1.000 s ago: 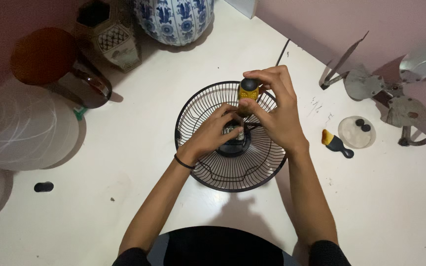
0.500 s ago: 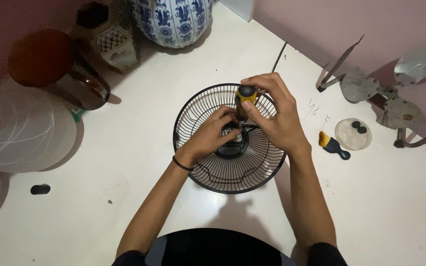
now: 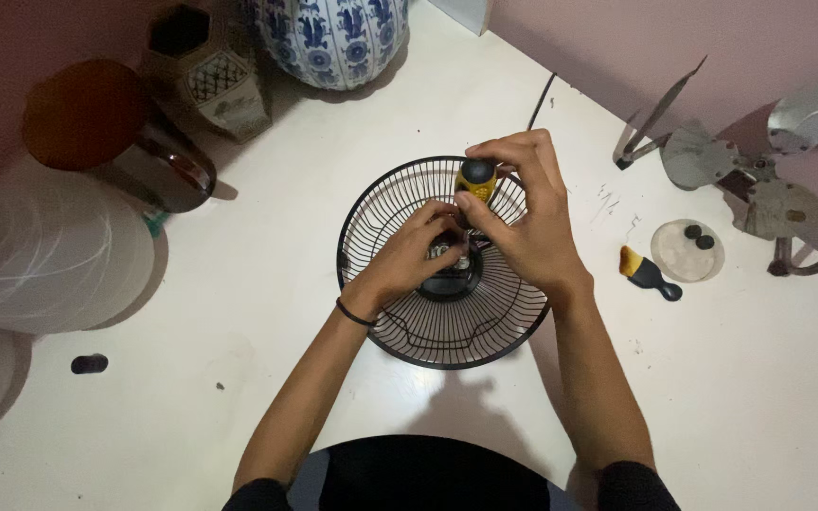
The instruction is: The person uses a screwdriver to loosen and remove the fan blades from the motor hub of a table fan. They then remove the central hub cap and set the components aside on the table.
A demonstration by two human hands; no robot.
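Observation:
A black wire fan guard [image 3: 437, 326] lies like a bowl on the white table, with a dark hub [image 3: 449, 276] at its centre. My right hand [image 3: 525, 222] grips the yellow and black handle of a screwdriver [image 3: 476, 177] that stands upright over the hub. My left hand [image 3: 409, 255] reaches into the guard, fingers pinched around the screwdriver's shaft close to the hub. The screwdriver's tip is hidden behind my fingers.
A small brush with a black handle [image 3: 649, 273] and a round clear lid holding two dark bits [image 3: 686, 250] lie to the right. Metal fan blades [image 3: 750, 170] rest at far right. A blue and white vase [image 3: 333, 38], a patterned pot [image 3: 210, 71] and a round white disc [image 3: 44, 251] stand left.
My right hand's fingers have shifted around the screwdriver handle, as if turning it. My left hand stays at the hub. The view has wobbled slightly.

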